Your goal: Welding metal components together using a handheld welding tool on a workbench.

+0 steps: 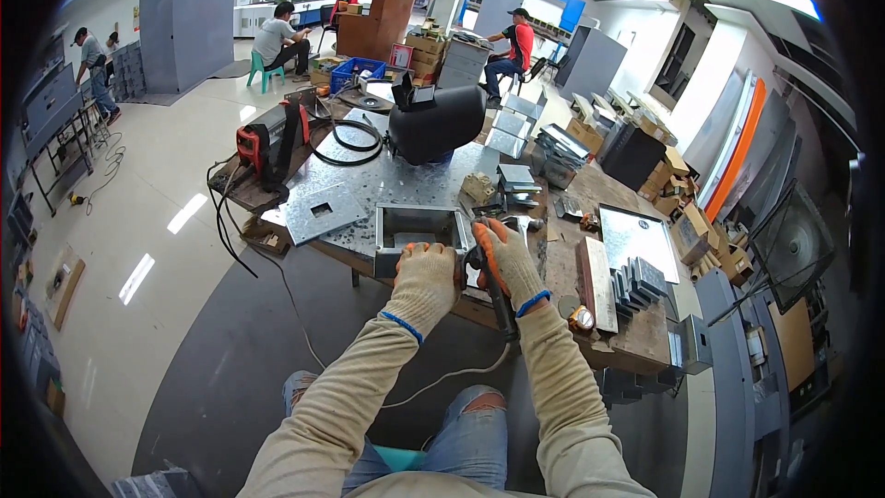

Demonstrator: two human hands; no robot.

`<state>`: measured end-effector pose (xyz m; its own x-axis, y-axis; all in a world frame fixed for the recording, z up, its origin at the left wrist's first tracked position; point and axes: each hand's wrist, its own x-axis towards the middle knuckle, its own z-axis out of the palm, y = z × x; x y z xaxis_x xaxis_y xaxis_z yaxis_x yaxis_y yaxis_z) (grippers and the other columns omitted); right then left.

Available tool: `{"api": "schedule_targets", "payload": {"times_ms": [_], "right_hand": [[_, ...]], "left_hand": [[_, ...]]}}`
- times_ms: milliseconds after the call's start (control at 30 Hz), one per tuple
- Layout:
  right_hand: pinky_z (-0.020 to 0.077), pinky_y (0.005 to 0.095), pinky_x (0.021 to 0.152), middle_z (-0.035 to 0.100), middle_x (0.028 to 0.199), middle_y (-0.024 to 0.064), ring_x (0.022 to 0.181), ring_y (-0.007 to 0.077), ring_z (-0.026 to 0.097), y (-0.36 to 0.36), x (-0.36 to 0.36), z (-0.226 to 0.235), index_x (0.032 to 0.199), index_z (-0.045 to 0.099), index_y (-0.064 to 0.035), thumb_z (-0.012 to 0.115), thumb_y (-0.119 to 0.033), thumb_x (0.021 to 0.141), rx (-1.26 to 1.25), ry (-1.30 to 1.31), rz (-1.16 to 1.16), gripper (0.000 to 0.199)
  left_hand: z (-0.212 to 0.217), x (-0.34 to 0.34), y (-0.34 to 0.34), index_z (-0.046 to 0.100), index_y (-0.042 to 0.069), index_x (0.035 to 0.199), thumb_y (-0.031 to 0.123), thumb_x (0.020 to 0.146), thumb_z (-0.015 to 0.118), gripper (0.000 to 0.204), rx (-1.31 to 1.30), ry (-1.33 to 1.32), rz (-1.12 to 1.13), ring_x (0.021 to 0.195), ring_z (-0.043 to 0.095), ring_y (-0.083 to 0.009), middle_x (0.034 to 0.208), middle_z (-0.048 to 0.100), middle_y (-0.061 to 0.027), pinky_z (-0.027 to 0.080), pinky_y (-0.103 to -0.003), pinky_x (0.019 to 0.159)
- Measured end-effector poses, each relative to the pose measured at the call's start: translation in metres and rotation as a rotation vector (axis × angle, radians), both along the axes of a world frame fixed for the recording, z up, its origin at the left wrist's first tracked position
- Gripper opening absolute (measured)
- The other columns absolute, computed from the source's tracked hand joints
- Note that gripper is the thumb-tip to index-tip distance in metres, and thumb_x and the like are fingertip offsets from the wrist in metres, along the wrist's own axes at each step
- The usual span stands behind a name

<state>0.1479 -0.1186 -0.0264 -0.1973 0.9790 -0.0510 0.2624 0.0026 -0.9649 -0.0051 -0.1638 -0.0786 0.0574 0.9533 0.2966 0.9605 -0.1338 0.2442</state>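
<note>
An open-topped grey metal box [386, 264] stands at the near edge of the workbench. My left hand [428, 284], in a knitted glove with an orange palm, is closed over the box's near side. My right hand [509, 264], gloved alike, wraps round a slim black corded power tool [502, 312] that looks like an angle grinder. Its head is beside the box's right wall, partly hidden by my hands; whether it touches the metal I cannot tell. A pale cord runs from the tool's lower end past my knees.
Behind the box stands a black welding mask [437, 123]. A holed metal plate [323, 211] and a red welding machine [253, 144] are on the left. To the right are a tape measure [582, 318], metal blocks [640, 282] and a fan [793, 238]. Several people sit or stand farther off.
</note>
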Motion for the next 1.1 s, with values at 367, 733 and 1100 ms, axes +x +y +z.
{"api": "schedule_targets", "payload": {"times_ms": [367, 733, 1100], "right_hand": [[0.0479, 0.0295, 0.042, 0.062, 0.092, 0.0083, 0.057, 0.016, 0.059, -0.003, 0.006, 0.004, 0.143, 0.055, 0.0009, 0.062, -0.033, 0.106, -0.009, 0.01, 0.038, 0.051], [0.0445, 0.0306, 0.044, 0.066, 0.076, 0.0046, 0.053, 0.016, 0.056, -0.011, 0.007, 0.004, 0.115, 0.069, -0.0086, 0.062, -0.029, 0.104, 0.058, 0.189, 0.056, 0.024], [0.0395, 0.0291, 0.043, 0.065, 0.078, 0.0028, 0.055, 0.0126, 0.054, 0.002, 0.002, 0.001, 0.117, 0.07, -0.0071, 0.065, -0.033, 0.105, -0.031, 0.068, 0.003, 0.029]], "left_hand": [[0.016, 0.004, -0.001, 0.072, 0.005, 0.111, 0.032, 0.089, 0.075, 0.035, -0.271, -0.033, -0.007, 0.107, 0.068, -0.032, 0.116, 0.072, -0.0149, 0.051, -0.046, 0.1], [0.002, 0.003, -0.006, 0.07, 0.006, 0.117, 0.031, 0.087, 0.075, 0.04, -0.076, -0.025, -0.073, 0.1, 0.07, -0.0341, 0.121, 0.071, -0.0165, 0.056, -0.051, 0.091], [0.002, 0.002, 0.0, 0.07, 0.006, 0.119, 0.029, 0.087, 0.075, 0.04, -0.059, -0.038, -0.005, 0.116, 0.064, -0.036, 0.123, 0.071, -0.0164, 0.051, -0.048, 0.097]]}}
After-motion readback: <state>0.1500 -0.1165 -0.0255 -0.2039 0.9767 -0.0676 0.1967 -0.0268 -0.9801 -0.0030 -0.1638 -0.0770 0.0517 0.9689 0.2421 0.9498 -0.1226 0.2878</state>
